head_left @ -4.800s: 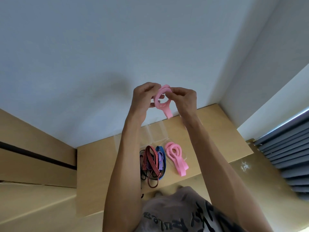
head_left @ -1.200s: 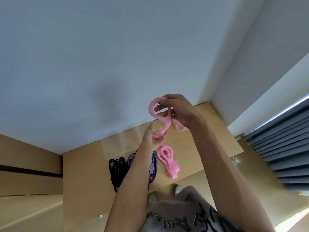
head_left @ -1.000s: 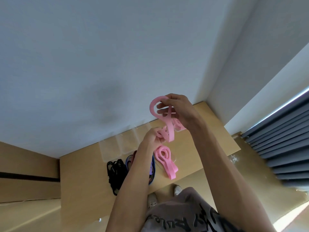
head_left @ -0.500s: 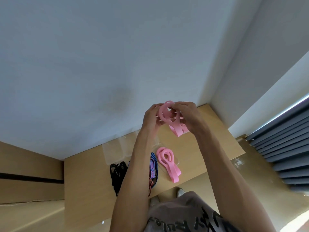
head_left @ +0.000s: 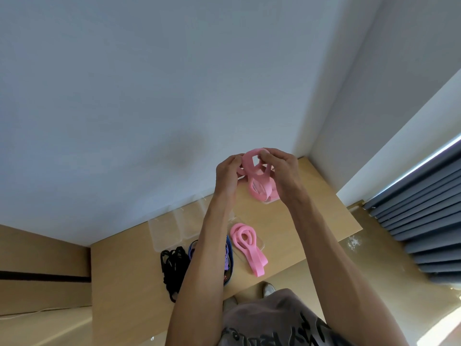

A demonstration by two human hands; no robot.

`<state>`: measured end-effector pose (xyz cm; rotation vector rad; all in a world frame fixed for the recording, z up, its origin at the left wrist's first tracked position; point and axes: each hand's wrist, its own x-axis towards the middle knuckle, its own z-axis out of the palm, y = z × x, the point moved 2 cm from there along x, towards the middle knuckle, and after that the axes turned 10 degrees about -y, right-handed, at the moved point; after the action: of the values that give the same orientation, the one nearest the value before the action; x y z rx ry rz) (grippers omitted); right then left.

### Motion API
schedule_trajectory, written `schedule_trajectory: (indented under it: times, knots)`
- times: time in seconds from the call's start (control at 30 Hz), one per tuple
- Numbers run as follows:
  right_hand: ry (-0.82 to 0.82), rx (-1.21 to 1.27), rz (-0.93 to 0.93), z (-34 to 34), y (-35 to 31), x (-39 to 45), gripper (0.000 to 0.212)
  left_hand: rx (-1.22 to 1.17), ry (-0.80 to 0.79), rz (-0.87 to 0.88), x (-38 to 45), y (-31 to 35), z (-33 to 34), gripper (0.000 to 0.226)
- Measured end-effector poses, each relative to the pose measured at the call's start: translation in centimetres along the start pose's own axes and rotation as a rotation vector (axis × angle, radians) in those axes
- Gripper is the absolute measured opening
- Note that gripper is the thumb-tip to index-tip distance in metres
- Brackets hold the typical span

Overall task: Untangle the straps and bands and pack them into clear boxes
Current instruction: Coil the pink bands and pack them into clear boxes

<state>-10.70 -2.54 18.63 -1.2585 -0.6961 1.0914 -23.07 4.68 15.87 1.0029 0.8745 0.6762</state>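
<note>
The pink band (head_left: 259,181) is held raised above the table (head_left: 124,270) by both hands. Compared with a second ago, when the left hand (head_left: 228,176) was lower and the band hung in one long open loop, the hands are now brought together and the band is gathered into a compact coil. The fingers of the left hand and of the right hand (head_left: 284,173) are curled round the coil. Folding is judged nearly complete; placement into a clear box (head_left: 166,231) remains. A second pink band (head_left: 245,242), a black strap bundle (head_left: 173,267) and a blue band (head_left: 230,255) lie on the light wooden table, which is set against a white wall (head_left: 149,96) in a corner. A grey curtain (head_left: 419,211) hangs at the right.
</note>
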Motion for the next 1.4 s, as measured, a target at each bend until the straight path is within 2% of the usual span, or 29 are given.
schedule_trajectory:
  times: [0.17, 0.23, 0.3, 0.4, 0.5, 0.57, 0.67, 0.87, 0.97, 1.17, 1.27, 1.4]
  knots:
    - [0.213, -0.050, 0.008, -0.9, 0.1, 0.3, 0.015, 0.012, -0.128, -0.013, 0.0, -0.1, 1.4, 0.028]
    - [0.248, -0.034, -0.018, -1.1, 0.2, 0.1, 0.019, 0.032, -0.203, -0.012, 0.1, 0.0, 2.2, 0.035]
    - [0.267, -0.029, -0.064, -1.4, 0.1, -0.1, 0.018, 0.132, -0.248, 0.041, 0.1, 0.0, 2.8, 0.030]
    - [0.328, -0.032, -0.041, -2.3, 0.1, -0.2, 0.013, 0.234, -0.211, 0.093, 0.4, -0.2, 3.4, 0.025]
    - [0.369, -0.110, -0.062, -3.3, 0.1, -0.3, 0.013, 0.282, -0.170, 0.049, 0.8, -0.1, 4.4, 0.016]
    - [0.372, -0.139, -0.094, -3.9, 0.1, -0.4, 0.012, 0.332, -0.198, 0.026, 0.9, 0.1, 5.2, 0.009]
    - [0.378, -0.159, -0.097, -4.8, 0.4, -0.5, 0.013, 0.423, -0.231, 0.054, 1.1, 0.0, 6.1, 0.024]
    - [0.269, -0.140, -0.049, -4.9, 0.7, 0.0, 0.015, 0.209, -0.146, -0.011, 1.3, -0.2, 5.2, 0.011]
    - [0.188, -0.200, -0.065, -4.6, 0.8, 0.1, 0.011, 0.180, -0.149, -0.005, 1.4, 0.1, 4.4, 0.013]
    - [0.278, -0.017, -0.095, -3.7, 0.7, 0.7, 0.007, -0.052, -0.310, -0.023, 1.1, 0.1, 3.1, 0.024]
    - [0.268, 0.066, -0.066, -3.4, 1.0, 0.9, 0.010, -0.014, -0.256, -0.037, 1.3, 0.0, 2.0, 0.015]
    - [0.246, 0.133, -0.037, -2.8, 1.1, 0.9, 0.006, -0.009, -0.173, -0.059, 1.8, -0.2, 1.1, 0.019]
